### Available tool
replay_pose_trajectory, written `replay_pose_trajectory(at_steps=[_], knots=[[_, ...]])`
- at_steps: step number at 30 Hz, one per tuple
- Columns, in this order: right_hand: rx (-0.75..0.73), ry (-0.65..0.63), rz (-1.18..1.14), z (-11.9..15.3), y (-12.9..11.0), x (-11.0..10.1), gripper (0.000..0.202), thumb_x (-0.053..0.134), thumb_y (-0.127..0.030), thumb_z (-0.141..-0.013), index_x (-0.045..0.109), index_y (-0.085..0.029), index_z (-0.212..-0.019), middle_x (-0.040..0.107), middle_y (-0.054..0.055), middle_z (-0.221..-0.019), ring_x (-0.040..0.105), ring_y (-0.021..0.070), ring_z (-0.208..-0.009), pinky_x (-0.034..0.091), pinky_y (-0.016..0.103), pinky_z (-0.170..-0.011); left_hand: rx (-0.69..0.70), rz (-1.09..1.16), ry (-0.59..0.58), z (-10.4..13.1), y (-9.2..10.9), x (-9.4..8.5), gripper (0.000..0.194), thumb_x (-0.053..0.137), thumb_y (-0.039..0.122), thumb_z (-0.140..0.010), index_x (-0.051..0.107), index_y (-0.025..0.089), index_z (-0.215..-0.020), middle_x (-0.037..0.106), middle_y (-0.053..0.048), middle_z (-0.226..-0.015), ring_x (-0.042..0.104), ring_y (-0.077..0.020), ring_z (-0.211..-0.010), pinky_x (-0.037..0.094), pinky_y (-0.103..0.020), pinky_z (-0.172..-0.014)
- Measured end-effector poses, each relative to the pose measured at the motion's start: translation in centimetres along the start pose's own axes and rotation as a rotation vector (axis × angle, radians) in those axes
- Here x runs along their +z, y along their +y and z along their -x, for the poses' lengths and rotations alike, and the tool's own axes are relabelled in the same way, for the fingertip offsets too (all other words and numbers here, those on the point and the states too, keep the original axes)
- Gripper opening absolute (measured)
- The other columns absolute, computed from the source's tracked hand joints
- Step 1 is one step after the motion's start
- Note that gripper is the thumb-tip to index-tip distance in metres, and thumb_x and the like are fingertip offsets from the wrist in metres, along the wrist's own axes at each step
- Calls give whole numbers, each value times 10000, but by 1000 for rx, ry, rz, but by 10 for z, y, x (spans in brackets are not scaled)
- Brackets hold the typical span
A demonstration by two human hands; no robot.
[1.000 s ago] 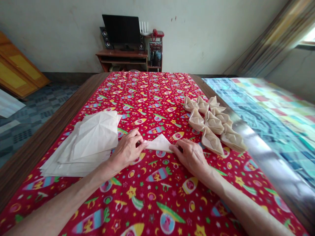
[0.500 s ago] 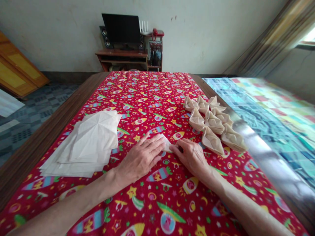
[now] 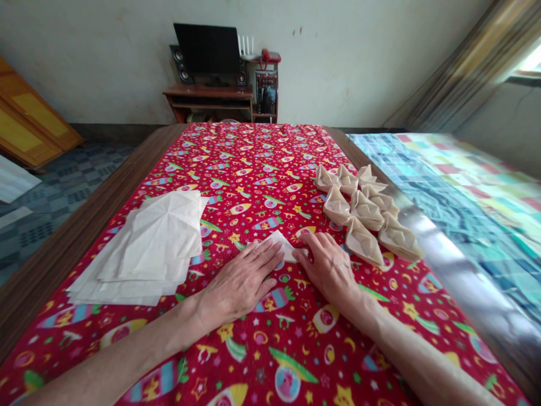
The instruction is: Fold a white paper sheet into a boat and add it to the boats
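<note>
A small folded piece of white paper (image 3: 284,245) lies on the red patterned cloth (image 3: 253,186), its peak pointing away from me. My left hand (image 3: 243,277) rests flat across the left part of the paper, fingers stretched out. At the paper's right corner is my right hand (image 3: 329,264), thumb tip touching it and the other fingers apart and bent. The paper's left end is mostly hidden under my left fingers. To the left lies a stack of creased white sheets (image 3: 160,237). Several folded paper pieces (image 3: 367,210) with pointed ends stand grouped on the right.
The cloth covers a dark wooden table (image 3: 84,211). A bed surface with a blue checked cover (image 3: 422,186) adjoins on the right. By the far wall, a small desk (image 3: 207,96) holds a monitor (image 3: 207,49) and speakers.
My left hand has shifted slightly left and toward me, showing more of the paper. My right fingers have spread from their curled position.
</note>
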State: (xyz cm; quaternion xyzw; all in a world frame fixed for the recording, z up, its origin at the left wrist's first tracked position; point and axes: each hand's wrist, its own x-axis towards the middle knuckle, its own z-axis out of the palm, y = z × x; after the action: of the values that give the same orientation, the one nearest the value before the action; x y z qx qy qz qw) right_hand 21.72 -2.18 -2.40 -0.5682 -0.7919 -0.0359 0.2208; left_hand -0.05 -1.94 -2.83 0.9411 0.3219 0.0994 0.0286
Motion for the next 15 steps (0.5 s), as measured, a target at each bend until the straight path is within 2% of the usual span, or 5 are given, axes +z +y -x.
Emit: replay_pose_trajectory(at_steps=[3, 5, 6, 10, 15], knots=[[-228, 28, 45, 6, -7, -2, 372, 396, -176, -926, 475, -154, -1289, 507, 142, -1328, 466, 277, -1194, 430, 422, -917, -3, 20, 7, -1, 1, 0, 465, 362, 335, -961, 328, 195, -1403, 291, -54, -1500, 202, -204, -1402, 233, -415, -1138], [-424, -16, -2, 13, -13, -3, 431, 329, -132, -934, 411, -146, -1357, 465, 132, -1380, 403, 259, -1282, 386, 467, -1012, -4, 19, 3, -1, 1, -1, 471, 352, 337, -963, 319, 183, -1407, 279, -66, -1504, 191, -195, -1405, 226, -409, -1141], [-476, -49, -32, 16, -16, -3, 442, 313, -129, -938, 394, -136, -1372, 470, 131, -1377, 395, 244, -1296, 374, 467, -1039, -5, 12, -2, -1, 1, -1, 483, 352, 339, -963, 306, 172, -1413, 271, -72, -1506, 188, -190, -1406, 220, -404, -1144], [-417, -158, -68, 29, -18, -8, 479, 382, -237, -949, 346, -103, -1408, 444, 154, -1389, 361, 245, -1323, 374, 446, -1071, -16, -24, -7, 4, -1, -4, 493, 352, 327, -960, 294, 164, -1422, 275, -70, -1503, 207, -191, -1401, 217, -412, -1140], [-367, -191, -73, 39, -8, -15, 545, 424, -298, -939, 296, -111, -1434, 418, 143, -1408, 324, 246, -1340, 370, 451, -1077, -66, -47, 7, 19, -7, -9, 455, 362, 301, -953, 360, 190, -1394, 312, -49, -1488, 279, -202, -1375, 222, -436, -1132]])
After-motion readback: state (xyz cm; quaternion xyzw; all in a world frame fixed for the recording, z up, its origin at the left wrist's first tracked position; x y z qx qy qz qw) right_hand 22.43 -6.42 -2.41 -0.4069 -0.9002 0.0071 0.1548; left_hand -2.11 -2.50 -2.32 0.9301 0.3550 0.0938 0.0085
